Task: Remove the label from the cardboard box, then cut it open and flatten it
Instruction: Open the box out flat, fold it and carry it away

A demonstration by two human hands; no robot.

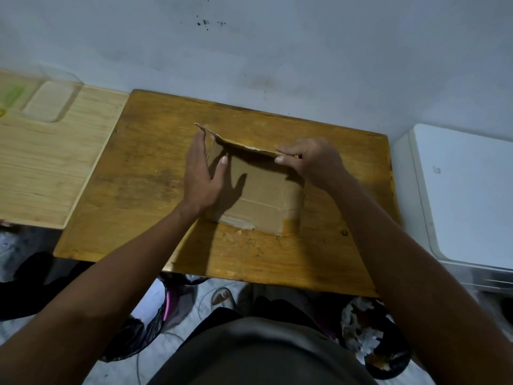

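A brown cardboard box (261, 198) stands in the middle of a worn wooden table (155, 173). Tape strips run across its near face. Its top is open and a torn flap (238, 144) stands up along the far edge. My left hand (201, 173) lies flat against the box's left side, thumb reaching over the rim. My right hand (311, 159) pinches the right end of the raised flap between thumb and fingers. No label or cutting tool shows in view.
A lighter wooden board (55, 168) adjoins the table on the left, carrying a clear plastic tray (50, 102). A white appliance (466, 195) stands to the right. A grey wall runs behind. A bin with paper scraps (372, 337) sits on the floor under the table edge.
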